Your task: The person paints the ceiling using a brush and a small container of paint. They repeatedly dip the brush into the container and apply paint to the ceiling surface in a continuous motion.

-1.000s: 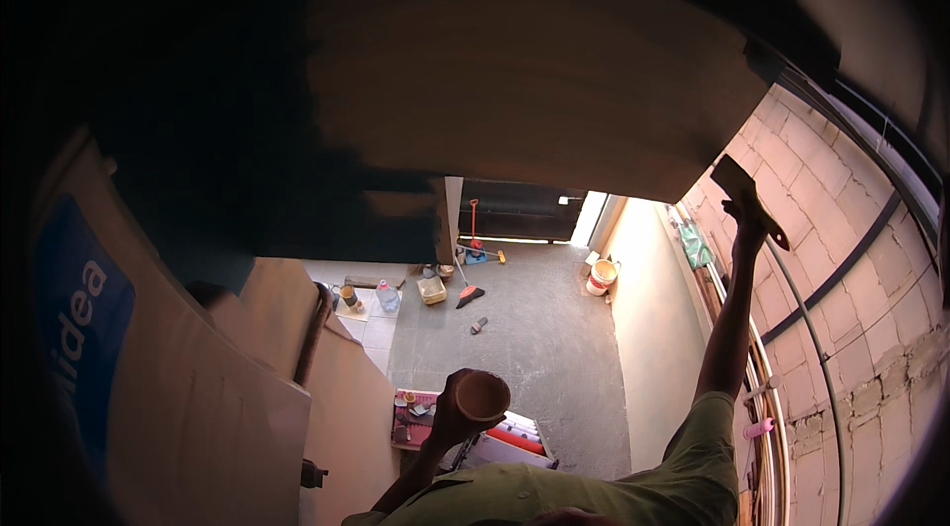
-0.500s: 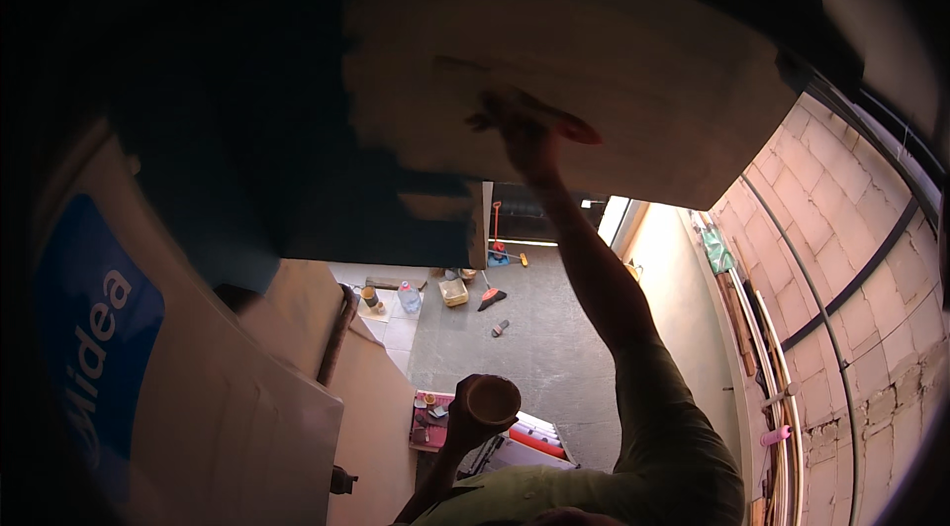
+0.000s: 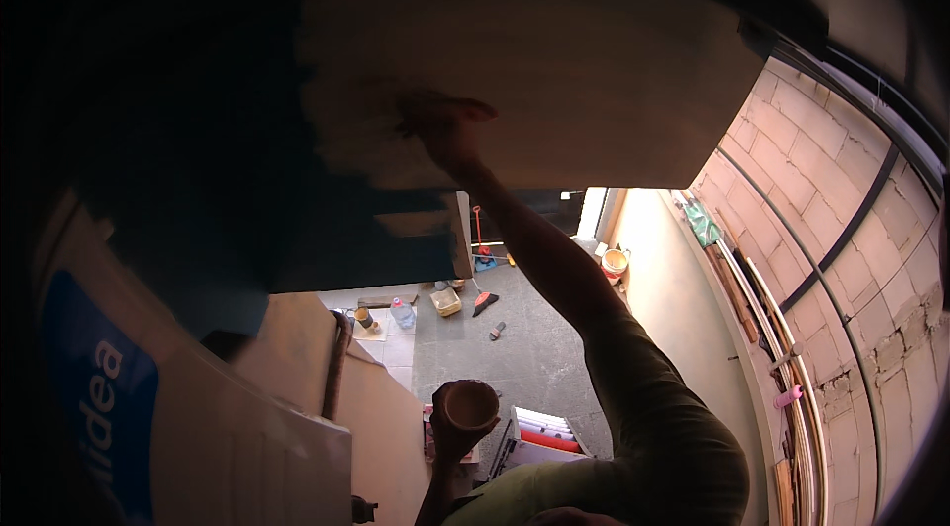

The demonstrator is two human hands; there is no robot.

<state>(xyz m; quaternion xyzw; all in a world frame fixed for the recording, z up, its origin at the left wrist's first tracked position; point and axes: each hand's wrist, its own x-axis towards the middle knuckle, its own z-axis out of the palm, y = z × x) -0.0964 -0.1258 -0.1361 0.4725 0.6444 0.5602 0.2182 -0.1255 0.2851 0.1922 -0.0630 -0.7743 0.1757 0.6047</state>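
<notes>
My right hand (image 3: pixel 445 140) is raised to a dark blue surface overhead, its fingers closed around a paintbrush. The brush's reddish handle end (image 3: pixel 482 110) sticks out past the hand; its bristles are lost in shadow. Beige paint (image 3: pixel 554 61) covers the right part of that surface, with a ragged edge against the blue part (image 3: pixel 228 160) near the brush. Low in front of my body, my left hand (image 3: pixel 447 435) grips a round cup (image 3: pixel 471 405). What is inside the cup looks beige.
A white appliance casing (image 3: pixel 247 437) stands close on the left. Far below, the grey floor (image 3: pixel 534 328) holds a broom (image 3: pixel 484 302), a plastic tub (image 3: pixel 446 302) and a slipper (image 3: pixel 498 330). A bucket (image 3: pixel 615 262) stands by the right wall, near long pipes (image 3: pixel 782 348).
My right hand has moved left with the paintbrush, closer to the blue edge. The view has shifted a little, bringing the bucket by the right wall into sight. My left hand still holds the cup.
</notes>
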